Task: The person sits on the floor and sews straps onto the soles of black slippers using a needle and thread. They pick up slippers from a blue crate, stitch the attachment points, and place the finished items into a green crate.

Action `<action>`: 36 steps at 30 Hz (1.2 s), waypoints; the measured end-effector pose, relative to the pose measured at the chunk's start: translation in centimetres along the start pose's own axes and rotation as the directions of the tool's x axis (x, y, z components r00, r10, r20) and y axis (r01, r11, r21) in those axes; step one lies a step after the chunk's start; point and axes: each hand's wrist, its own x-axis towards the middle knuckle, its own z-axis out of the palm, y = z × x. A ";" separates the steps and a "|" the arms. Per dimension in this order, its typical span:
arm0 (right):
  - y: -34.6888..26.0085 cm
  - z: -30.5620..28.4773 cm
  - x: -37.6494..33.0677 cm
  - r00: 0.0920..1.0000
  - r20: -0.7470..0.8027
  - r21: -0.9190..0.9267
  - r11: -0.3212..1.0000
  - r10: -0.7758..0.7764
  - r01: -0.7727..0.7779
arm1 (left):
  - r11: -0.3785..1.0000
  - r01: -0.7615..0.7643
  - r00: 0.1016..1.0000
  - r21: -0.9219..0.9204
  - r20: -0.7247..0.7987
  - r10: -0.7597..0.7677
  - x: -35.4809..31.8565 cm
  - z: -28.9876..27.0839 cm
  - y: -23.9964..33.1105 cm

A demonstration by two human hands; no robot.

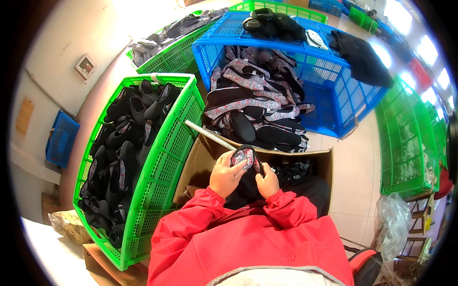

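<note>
Between my two hands is a black fabric shoe with a red-and-grey floral lining, held over my lap. My left hand is closed on its left side, the fingers reaching onto the patterned inside. On the other side, my right hand pinches the dark edge with thumb and fingers. Just beyond the shoe, a pale rod slants across the rim of an open cardboard box. Dark items inside the box are partly hidden by my arms and legs.
At left stands a green crate full of black shoes. Floral and black shoe pieces spill from a tipped blue crate, with dark shoes on top. Another green crate is behind; green crates line the right, near clear plastic.
</note>
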 end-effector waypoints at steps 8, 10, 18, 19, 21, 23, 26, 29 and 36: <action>0.1 0.7 0.2 0.999 0.014 -0.081 0.996 -0.036 0.037 | 0.986 0.119 0.992 0.114 0.013 -0.122 2.6 2.6 -3.0; -1.0 0.5 0.1 1.000 0.019 -0.092 0.996 0.008 -0.006 | 0.987 0.079 0.995 0.142 0.042 -0.085 3.8 3.1 -3.8; -1.0 1.7 0.5 0.998 0.059 -0.166 0.985 -0.033 0.043 | 0.796 -0.127 0.874 0.591 0.447 -0.192 6.4 5.0 -7.9; -0.9 1.9 0.4 0.997 0.077 -0.200 0.979 -0.018 0.033 | 0.773 -0.105 0.825 0.626 0.488 -0.284 6.4 5.6 -8.1; -1.2 2.1 0.1 0.997 0.083 -0.202 0.979 -0.002 0.019 | 0.793 -0.087 0.833 0.603 0.480 -0.274 5.4 6.5 -9.3; -1.2 2.1 -0.2 0.997 0.072 -0.191 0.981 -0.015 0.028 | 0.826 -0.099 0.856 0.555 0.471 -0.214 4.5 7.2 -10.6; -0.4 2.6 -0.2 0.996 0.078 -0.117 0.991 -0.052 0.061 | 0.870 -0.017 0.859 0.492 0.453 -0.239 3.9 7.7 -12.5; -0.1 2.1 -1.2 0.999 0.050 -0.067 0.998 0.002 0.002 | 0.866 -0.214 0.764 0.451 0.630 -0.140 4.1 5.7 -10.9; 2.9 0.7 -2.2 0.987 0.068 0.526 0.836 0.143 -0.158 | 0.874 0.232 0.971 -0.427 0.057 -0.230 0.8 -0.9 -7.4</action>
